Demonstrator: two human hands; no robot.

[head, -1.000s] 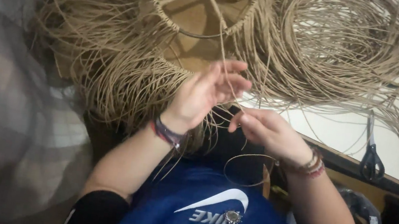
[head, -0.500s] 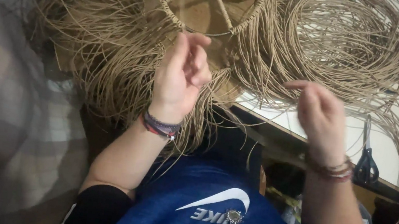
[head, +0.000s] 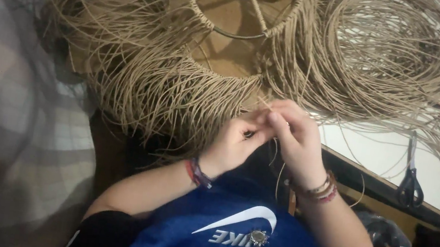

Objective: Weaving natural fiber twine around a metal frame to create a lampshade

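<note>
Left hand [head: 234, 145] and right hand [head: 297, 139] meet at frame centre, fingertips pinching thin tan cord strands [head: 267, 108] — hanging from a wire-ring frame [head: 232, 31] at upper centre. Strands likely light, limp, tangle-prone — best gripped near their ends. Scissors [head: 409, 185] lie at right.

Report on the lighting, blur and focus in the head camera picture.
Head view: light falls brightest on the white table; the checked cloth at left is dim and blurred; the hands, left hand and right hand, are slightly soft; the cord strands show fairly clearly.
</note>
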